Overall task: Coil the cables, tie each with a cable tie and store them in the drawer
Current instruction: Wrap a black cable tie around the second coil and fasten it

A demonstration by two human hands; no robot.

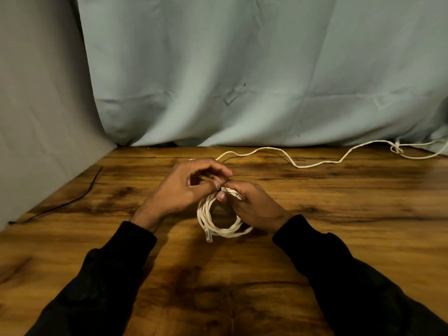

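**Tying off the first coil**

At the middle of the wooden table (339, 238), a white cable coil (219, 219) is held up off the surface between both hands, its clear plug (209, 236) hanging at the lower left of the loops. The right hand (257, 207) grips the top right of the coil, its fingers (221, 195) curled round the bundled strands, most likely to keep the loops stacked together so they cannot spring apart. The left hand (191, 187) sits just above and to the left, its thumb and fingertips closed in a pinch at the point where the two hands meet. A thin dark strand shows there, probably a cable tie being wrapped round the bundle, though it is too small to tell for sure. Holding the work at that one spot lets one hand clamp while the other threads.

Further back, a second white cable (300, 164) lies uncoiled in loose waves across the far side of the table, running to a small knot near the right edge; it appears to await the same treatment. A thin black strand (72, 201) lies well apart at the left edge, by the grey cloth backdrop (242, 69). No drawer is in view, so storage seems some way off.
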